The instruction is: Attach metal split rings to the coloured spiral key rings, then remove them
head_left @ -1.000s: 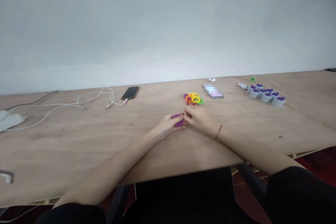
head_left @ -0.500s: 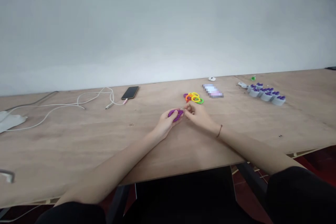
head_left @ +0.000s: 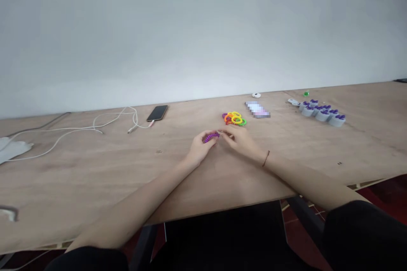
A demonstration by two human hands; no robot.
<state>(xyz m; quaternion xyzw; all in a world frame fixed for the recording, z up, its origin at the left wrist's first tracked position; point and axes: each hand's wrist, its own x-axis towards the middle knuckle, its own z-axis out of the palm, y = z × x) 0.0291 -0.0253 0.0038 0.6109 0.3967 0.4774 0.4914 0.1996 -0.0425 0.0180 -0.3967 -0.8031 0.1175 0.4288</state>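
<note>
A purple spiral hair tie [head_left: 211, 137] is pinched in my left hand [head_left: 200, 148], above the wooden table. My right hand [head_left: 240, 140] meets it from the right, its thumb and forefinger closed at the end of the tie. A tiny shiny piece shows between those fingertips, too small to name. Just beyond my right hand lies a loose pile of coiled hair ties [head_left: 235, 118] in yellow, orange, green, red and purple.
A dark phone [head_left: 157, 113] with white cables [head_left: 94, 127] lies to the left. Behind the pile rest a blurred-screen phone [head_left: 257, 109] and a white case [head_left: 256, 95]. Several grey-white cups with purple tops [head_left: 322, 115] and a green item [head_left: 306, 93] stand right.
The purple hair tie has turned in my left hand, from an open loop facing me to a narrow edge-on band. My right hand has shifted slightly left.
</note>
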